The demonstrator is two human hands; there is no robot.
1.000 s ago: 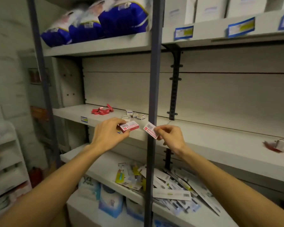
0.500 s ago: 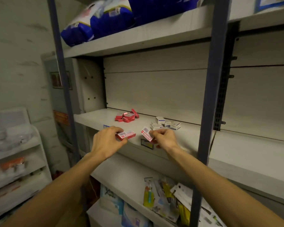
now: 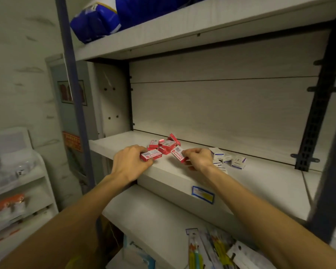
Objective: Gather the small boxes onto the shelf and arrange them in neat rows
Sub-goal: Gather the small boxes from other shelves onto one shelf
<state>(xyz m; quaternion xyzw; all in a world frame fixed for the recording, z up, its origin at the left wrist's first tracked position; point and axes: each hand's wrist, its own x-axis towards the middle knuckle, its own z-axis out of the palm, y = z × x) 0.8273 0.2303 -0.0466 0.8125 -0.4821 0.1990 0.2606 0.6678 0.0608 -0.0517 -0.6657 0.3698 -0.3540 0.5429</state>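
Your left hand (image 3: pixel 131 164) pinches a red box (image 3: pixel 151 154) at the shelf (image 3: pixel 175 177) front; your right hand (image 3: pixel 199 159) grips another red box (image 3: pixel 178 154), tilted, just beside it. Behind them a loose pile of red boxes (image 3: pixel 165 143) lies on the shelf, with white boxes (image 3: pixel 229 159) scattered to your right, near the right hand

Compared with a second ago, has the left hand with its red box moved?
Yes. The left hand, gripping a red box, has gone forward over the shelf edge and now sits right beside the red pile.
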